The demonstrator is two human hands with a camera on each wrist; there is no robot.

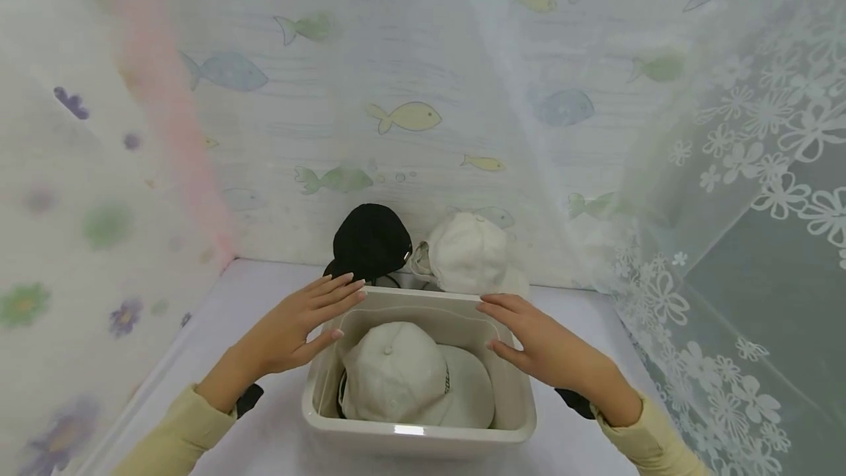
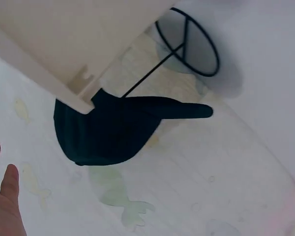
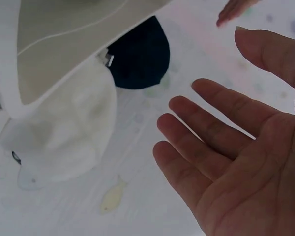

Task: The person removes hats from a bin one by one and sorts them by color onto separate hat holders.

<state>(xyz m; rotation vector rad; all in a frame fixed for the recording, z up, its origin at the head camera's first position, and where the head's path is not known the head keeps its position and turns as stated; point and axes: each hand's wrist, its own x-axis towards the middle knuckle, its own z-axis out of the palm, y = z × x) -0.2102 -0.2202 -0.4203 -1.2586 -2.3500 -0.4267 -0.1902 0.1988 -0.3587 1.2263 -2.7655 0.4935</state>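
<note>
In the head view a pale plastic bin [image 1: 317, 395] holds an off-white baseball cap [image 1: 396, 373], its brim toward the right. My left hand [image 1: 297, 329] is at the bin's left side with fingers extended and nothing in its grasp. Across from it, my right hand [image 1: 545, 344] is at the right side, likewise holding nothing. The right wrist view shows that palm [image 3: 255, 167] with its fingers spread. Behind the bin are a black cap [image 1: 370, 241] and a white cap [image 1: 471, 252]. Whether either hand touches the rim cannot be told.
A thin black wire stand with a round base [image 2: 214, 59] is by the black cap. The bin rests on a white-covered table [image 1: 264, 285]. Fish-patterned fabric [image 1: 423, 57] hangs behind, and sheer flower-patterned netting [image 1: 727, 358] borders the right side.
</note>
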